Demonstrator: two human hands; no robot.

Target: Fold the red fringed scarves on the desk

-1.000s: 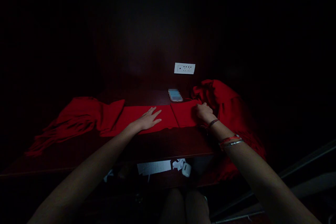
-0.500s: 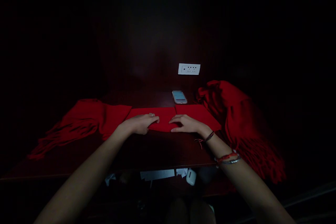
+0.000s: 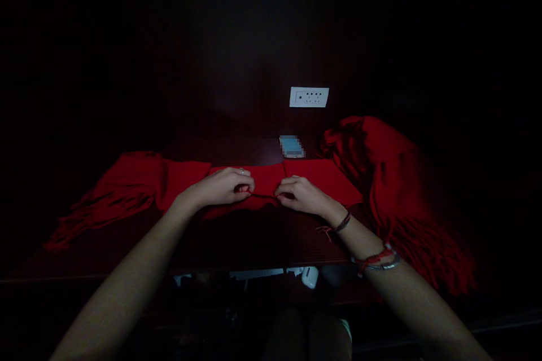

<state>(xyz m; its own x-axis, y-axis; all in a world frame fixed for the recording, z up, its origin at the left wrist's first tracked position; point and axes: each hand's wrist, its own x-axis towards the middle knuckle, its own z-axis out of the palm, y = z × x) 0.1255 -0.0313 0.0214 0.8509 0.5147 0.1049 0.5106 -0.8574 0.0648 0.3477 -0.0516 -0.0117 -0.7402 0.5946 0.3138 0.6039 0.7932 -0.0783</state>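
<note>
A long red scarf (image 3: pixel 182 177) with fringed ends lies across a dark wooden desk (image 3: pixel 254 242). Its left end trails off to the left and its right part is heaped at the right (image 3: pixel 381 163). My left hand (image 3: pixel 222 187) and my right hand (image 3: pixel 298 194) sit close together at the scarf's near edge in the middle. Both have their fingers curled and pinch the red cloth, lifting the edge slightly. My right wrist wears bracelets.
A phone (image 3: pixel 291 146) lies on the desk behind the scarf. A white wall socket (image 3: pixel 309 97) is on the dark back panel. White papers and a small white object (image 3: pixel 310 276) lie under the desk edge. The room is very dark.
My right hand moved from the heap at the right to the middle. Both hands went from lying flat on the scarf to pinching its near edge.
</note>
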